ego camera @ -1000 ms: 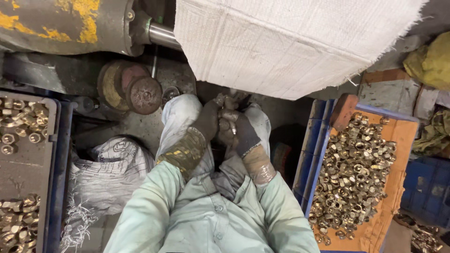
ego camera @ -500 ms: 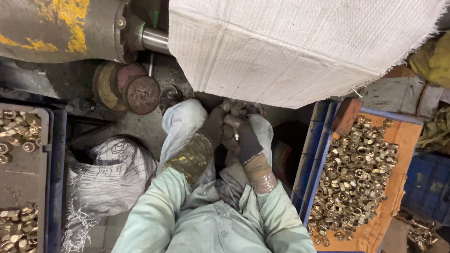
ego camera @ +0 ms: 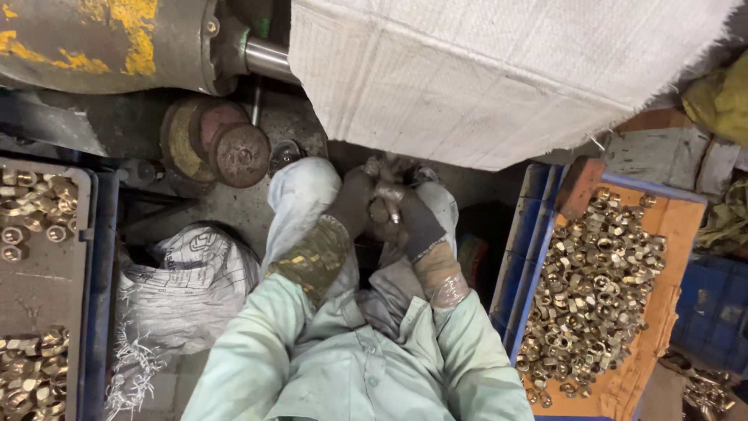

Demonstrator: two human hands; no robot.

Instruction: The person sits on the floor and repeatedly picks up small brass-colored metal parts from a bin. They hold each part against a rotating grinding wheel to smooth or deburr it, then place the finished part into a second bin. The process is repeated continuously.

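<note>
Left hand: dark-gloved left hand [ego camera: 352,204], above the knees, fingers curled against the small metal part [ego camera: 387,201]; whether it fully grips the part cannot be told.
Right hand: dark-gloved right hand [ego camera: 414,222], clenched on the same part from the other side; clear wrap at the wrist.
Metal part: small, dull grey-brass piece, pinched between the two hands, touching both, held over the lap; exact shape too small to tell.
Left sleeve cuff: worn, yellow-flecked cuff [ego camera: 313,257] just behind the left hand.
Right crate: blue crate [ego camera: 520,257] with an orange liner, heaped with brass nuts [ego camera: 596,288], near the right hand.
Left tray: grey tray [ego camera: 43,288] with brass nuts in its upper and lower parts, well apart from the hands.
White woven cloth: draped sheet [ego camera: 483,78] just beyond the hands.
Sack: crumpled white sack [ego camera: 183,284] beside the left leg.
</note>
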